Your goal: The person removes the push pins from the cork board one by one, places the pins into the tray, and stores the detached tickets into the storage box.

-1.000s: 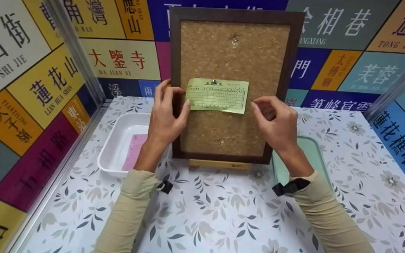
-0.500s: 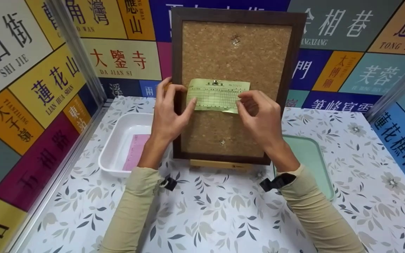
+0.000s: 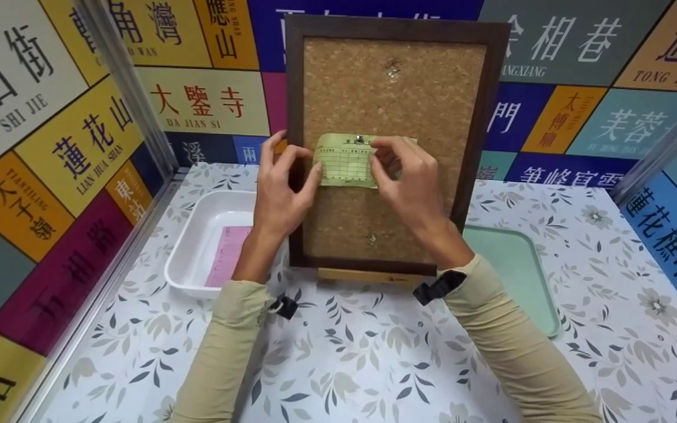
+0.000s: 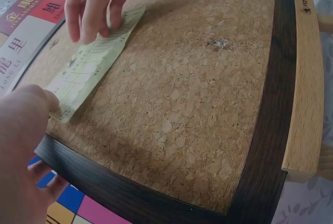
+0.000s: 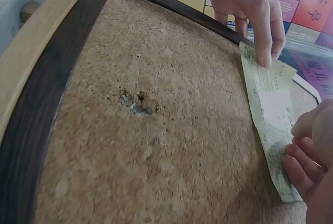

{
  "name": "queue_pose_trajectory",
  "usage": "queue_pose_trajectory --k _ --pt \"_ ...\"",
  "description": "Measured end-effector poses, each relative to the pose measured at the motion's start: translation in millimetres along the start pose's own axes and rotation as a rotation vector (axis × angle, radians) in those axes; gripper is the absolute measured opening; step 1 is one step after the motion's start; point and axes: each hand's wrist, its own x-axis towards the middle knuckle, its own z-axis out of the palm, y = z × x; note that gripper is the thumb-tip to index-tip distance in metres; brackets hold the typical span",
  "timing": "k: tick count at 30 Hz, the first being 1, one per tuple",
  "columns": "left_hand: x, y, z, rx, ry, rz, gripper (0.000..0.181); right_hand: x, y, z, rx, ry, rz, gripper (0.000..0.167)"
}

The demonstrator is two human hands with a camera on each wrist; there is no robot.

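A green printed slip lies across the middle of a dark-framed cork board, with a small shiny pin or clip at its top. My left hand grips the board's left side, the thumb on the slip's left end and other fingers behind the frame, as the left wrist view shows. My right hand is over the slip's right part, fingers bent loosely, fingertips at the paper close to the pin. Whether these fingers hold something small cannot be told. The slip's right end is mostly hidden in the head view.
A white tray with a pink slip stands left of the board, a pale green tray to the right. The board leans on a wooden stand on a floral tablecloth. Colourful sign-covered walls stand behind and beside it.
My right hand has moved left from beside the slip's right edge to its middle, near the pin. My left thumb still lies at the slip's left end; the slip has barely moved.
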Motion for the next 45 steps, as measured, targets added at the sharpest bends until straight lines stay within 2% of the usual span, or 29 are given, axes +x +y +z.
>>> queue_pose_trajectory --k 9,16,29,37,45 --pt "-0.7 -2.4 0.7 -0.009 0.005 0.003 0.015 6.8 -4 12 -0.109 0.035 0.054 0.014" --pt "-0.5 -3.2 2.4 -0.026 0.027 0.044 0.015 11.0 -7 18 -0.143 0.058 0.097 0.013" --pt "-1.9 -4.2 6.6 -0.051 0.055 0.055 0.016 15.7 -8 17 -0.125 0.054 0.059 0.011" --pt "-3.3 -4.9 5.0 -0.04 0.039 0.021 0.018 16.0 -8 18 -0.117 0.051 0.049 0.011" --pt "-2.4 -4.6 5.1 -0.026 0.027 0.026 0.018 16.6 -8 17 -0.125 0.035 0.069 0.011"
